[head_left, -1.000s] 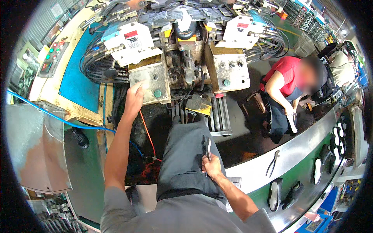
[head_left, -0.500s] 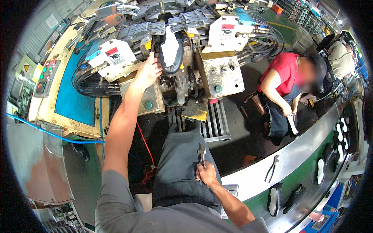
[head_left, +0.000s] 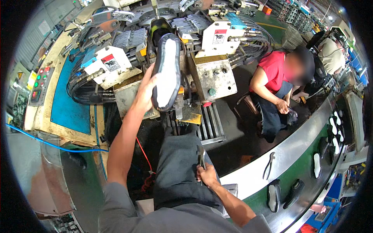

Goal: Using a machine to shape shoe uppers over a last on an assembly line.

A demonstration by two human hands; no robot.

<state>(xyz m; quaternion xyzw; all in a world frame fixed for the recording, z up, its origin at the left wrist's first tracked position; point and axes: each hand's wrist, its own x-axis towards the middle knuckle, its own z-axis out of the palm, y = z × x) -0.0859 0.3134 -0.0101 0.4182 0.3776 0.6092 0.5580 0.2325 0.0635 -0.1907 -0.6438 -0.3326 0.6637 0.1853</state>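
A black shoe upper (head_left: 168, 75) is in the grip of my left hand (head_left: 146, 93), its white underside facing me. My fingers lie along its left side and partly behind it. The shoe's far end is close to a dark part at the machine's centre; whether they touch I cannot tell. Low over my lap, my right hand (head_left: 208, 175) is closed round the handles of metal pincers (head_left: 201, 157), with the jaws pointing up and away from me.
The greasy machine (head_left: 215, 79) fills the front, with hoses on both sides. A second pair of pincers (head_left: 269, 165) lies on the metal edge of the green conveyor (head_left: 252, 207), which carries several shoes. A co-worker (head_left: 268, 79) in red sits at the right.
The shoe has come out from between the machine's pads, toward me, with my left hand now gripping it. My right hand and its pincers have stayed put. The co-worker's hands have shifted.
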